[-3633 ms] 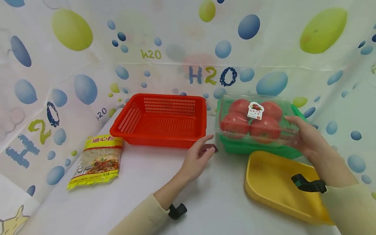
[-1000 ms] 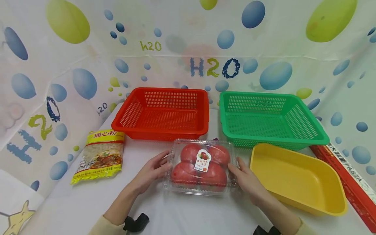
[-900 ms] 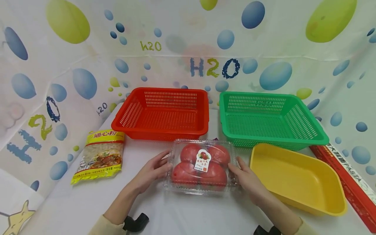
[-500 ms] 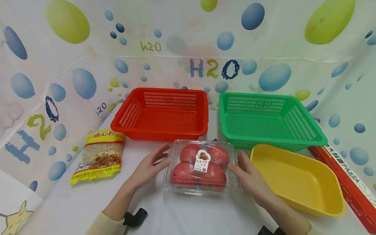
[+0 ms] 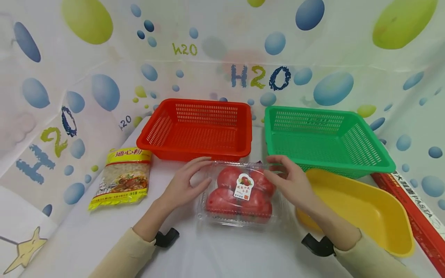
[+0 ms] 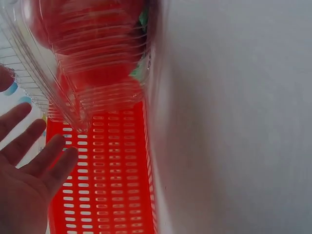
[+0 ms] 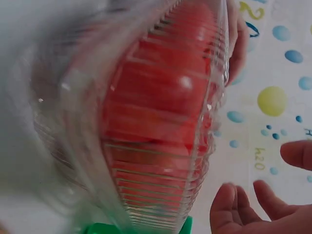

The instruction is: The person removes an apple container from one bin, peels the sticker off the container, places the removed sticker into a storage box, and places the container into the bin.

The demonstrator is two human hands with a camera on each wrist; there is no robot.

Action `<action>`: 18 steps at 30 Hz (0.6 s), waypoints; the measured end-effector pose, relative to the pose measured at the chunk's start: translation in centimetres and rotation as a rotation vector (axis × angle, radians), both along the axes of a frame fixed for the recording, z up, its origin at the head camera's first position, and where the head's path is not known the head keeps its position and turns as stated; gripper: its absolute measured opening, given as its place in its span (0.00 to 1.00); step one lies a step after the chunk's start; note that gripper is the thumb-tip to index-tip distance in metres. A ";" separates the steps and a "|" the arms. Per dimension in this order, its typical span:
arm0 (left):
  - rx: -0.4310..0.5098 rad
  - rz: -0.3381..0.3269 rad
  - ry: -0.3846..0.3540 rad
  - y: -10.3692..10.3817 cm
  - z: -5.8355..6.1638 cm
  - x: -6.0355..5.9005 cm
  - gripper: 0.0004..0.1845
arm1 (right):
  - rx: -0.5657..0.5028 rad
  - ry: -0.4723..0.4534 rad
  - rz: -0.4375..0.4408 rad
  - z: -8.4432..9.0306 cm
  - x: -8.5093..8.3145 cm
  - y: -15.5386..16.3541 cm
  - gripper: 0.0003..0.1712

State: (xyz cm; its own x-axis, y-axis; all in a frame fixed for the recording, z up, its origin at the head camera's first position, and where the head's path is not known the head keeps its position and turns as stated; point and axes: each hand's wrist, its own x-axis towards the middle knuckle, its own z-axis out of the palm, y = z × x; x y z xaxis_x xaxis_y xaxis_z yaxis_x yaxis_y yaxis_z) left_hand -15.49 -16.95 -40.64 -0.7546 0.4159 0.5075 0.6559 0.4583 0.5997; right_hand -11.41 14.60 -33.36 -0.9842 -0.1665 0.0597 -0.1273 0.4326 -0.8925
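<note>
The clear plastic clamshell box of red tomatoes (image 5: 240,193) lies on the white bench (image 5: 243,251) just in front of the red slotted plastic basket (image 5: 198,129), with the left hand (image 5: 184,183) and right hand (image 5: 292,181) flanking its far corners, fingers (image 5: 203,161) relaxed and spread, gripping nothing.

sleeves (image 5: 125,255): cream, long | wrist mounts (image 5: 166,237): black, one per arm | hands (image 5: 180,187): bare

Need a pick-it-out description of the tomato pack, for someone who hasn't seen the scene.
On the white table, in front of the gap between the red basket and green basket, sits the tomato pack between both hands. It is the only clear lidded box, with red tomatoes and a small white label inside.
</note>
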 end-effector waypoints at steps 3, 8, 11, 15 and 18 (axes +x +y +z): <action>0.020 -0.044 0.073 0.5 0.0 -0.7 0.24 | 0.054 -0.056 0.050 0.4 -1.0 -0.3 0.27; 0.031 -0.139 0.124 1.1 0.2 -1.1 0.23 | 0.104 -0.103 0.113 0.0 -2.4 -1.1 0.27; 0.003 -0.190 0.119 1.1 0.1 -1.1 0.24 | 0.122 -0.126 0.157 -0.4 -2.9 -1.6 0.28; -0.032 -0.214 0.118 1.1 -0.3 -1.0 0.23 | 0.149 -0.141 0.210 -0.6 -3.3 -2.1 0.28; -0.028 -0.223 0.109 1.1 -0.6 -1.0 0.22 | 0.182 -0.128 0.241 -0.6 -3.5 -2.1 0.27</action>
State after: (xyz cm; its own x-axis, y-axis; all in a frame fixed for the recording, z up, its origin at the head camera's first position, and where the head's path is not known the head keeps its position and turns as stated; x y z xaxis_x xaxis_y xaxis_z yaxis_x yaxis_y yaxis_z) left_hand -16.47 -15.83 -41.28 -0.5835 0.5815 0.5669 0.8032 0.3102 0.5086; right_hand -14.92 12.46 -33.98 -0.9126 -0.3926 -0.1141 -0.1376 0.5577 -0.8186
